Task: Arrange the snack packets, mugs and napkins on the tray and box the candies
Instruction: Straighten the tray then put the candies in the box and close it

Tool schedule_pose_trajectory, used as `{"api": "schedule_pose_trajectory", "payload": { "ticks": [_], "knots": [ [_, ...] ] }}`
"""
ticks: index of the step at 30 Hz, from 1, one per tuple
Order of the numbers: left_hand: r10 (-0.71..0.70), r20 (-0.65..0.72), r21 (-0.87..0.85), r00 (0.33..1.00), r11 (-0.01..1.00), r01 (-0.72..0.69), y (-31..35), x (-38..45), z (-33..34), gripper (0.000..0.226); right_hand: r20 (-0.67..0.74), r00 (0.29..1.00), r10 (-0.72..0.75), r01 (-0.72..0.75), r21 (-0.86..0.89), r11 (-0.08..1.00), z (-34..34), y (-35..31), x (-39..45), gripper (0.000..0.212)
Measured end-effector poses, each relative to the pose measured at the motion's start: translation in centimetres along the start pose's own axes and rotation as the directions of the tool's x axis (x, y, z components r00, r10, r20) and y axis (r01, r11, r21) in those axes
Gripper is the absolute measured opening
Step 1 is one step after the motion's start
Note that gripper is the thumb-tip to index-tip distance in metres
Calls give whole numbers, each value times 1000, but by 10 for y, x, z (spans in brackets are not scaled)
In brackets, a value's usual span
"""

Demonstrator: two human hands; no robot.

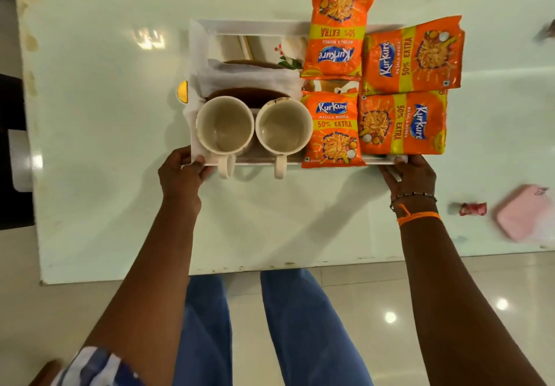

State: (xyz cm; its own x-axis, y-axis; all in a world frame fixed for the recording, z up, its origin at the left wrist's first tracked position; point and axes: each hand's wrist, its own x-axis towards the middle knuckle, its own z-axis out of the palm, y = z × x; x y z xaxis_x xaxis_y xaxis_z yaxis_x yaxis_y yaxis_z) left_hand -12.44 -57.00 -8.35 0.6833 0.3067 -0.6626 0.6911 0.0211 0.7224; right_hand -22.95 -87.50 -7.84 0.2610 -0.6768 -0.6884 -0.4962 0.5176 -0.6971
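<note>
A white tray lies on the pale table. My left hand grips its near left corner and my right hand grips its near right corner. On the tray's near left stand two cream mugs, one beside the other, handles toward me. Behind them lie white napkins with brown round pieces between the folds. Several orange Kurkure snack packets fill the tray's right half, some overhanging its edges. A red wrapped candy lies on the table to the right, next to a pink box.
The table's near edge runs just in front of my legs. A dark object sits at the far right edge. A dark chair or furniture piece stands at the left. Glossy floor tiles lie below.
</note>
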Motion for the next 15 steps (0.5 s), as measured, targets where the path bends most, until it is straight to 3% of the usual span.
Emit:
{"api": "schedule_pose_trajectory", "payload": {
  "ticks": [8,12,15],
  "knots": [
    [-25,0,-47,1000,999,25,-8,-7,1,30,59,998,-19,17,36,999,-5,6,1,36],
    [-103,36,-138,994,985,107,-19,-19,4,24,114,992,-54,46,69,997,-10,5,-4,34],
    [-215,47,-174,976,960,220,-28,-42,9,17,129,992,8,-23,117,993,-22,4,-7,22]
  ]
}}
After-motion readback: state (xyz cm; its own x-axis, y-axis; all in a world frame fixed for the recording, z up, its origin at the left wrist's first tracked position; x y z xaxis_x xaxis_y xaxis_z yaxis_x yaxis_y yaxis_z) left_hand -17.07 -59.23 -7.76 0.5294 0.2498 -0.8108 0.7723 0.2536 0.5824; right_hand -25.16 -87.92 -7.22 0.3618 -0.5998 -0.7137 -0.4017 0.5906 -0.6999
